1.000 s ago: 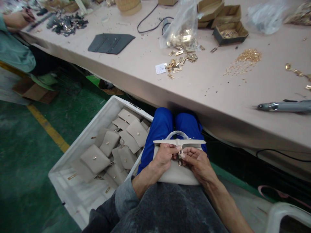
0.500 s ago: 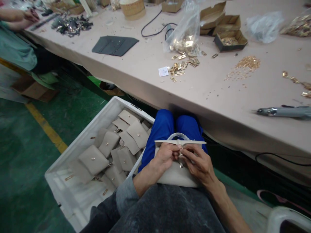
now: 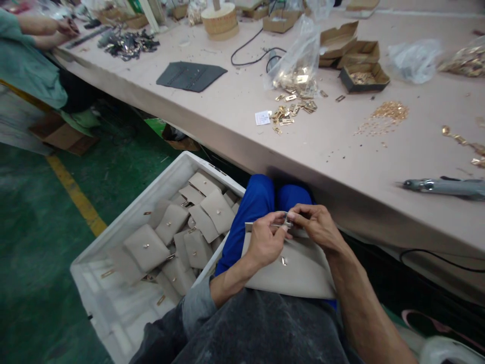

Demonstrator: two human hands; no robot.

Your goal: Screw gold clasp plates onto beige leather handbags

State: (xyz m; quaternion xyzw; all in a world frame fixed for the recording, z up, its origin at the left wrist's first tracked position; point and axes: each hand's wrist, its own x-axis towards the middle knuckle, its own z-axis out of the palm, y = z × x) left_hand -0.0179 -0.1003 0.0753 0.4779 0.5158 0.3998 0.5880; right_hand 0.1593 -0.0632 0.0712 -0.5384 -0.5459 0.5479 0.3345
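Note:
A beige handbag [image 3: 299, 273] lies across my lap, with a small metal clasp [image 3: 284, 261] on its front. At its top edge my left hand [image 3: 265, 240] is closed, thumb and fingers pinched on a small, partly shiny part of the handbag. My right hand [image 3: 318, 227] meets it there, its thumb and forefinger pinching the same spot. The fingers hide most of this part, and I cannot tell exactly what it is. A short piece of the bag's edge shows left of my left hand.
Left of my knees, a white crate [image 3: 125, 215] holds several beige bag pieces. On the table [image 3: 235, 121] lie gold metal fittings [image 3: 286, 114], small gold bits [image 3: 394, 111], a plastic bag [image 3: 299, 55], open boxes [image 3: 366, 78] and an electric screwdriver [image 3: 443, 187]. A co-worker's arm [image 3: 41, 25] is at far left.
The raised beige flap has gone down out of sight, and more of the bag's front shows. Both hands have moved slightly up to the top edge. The view has tilted a little.

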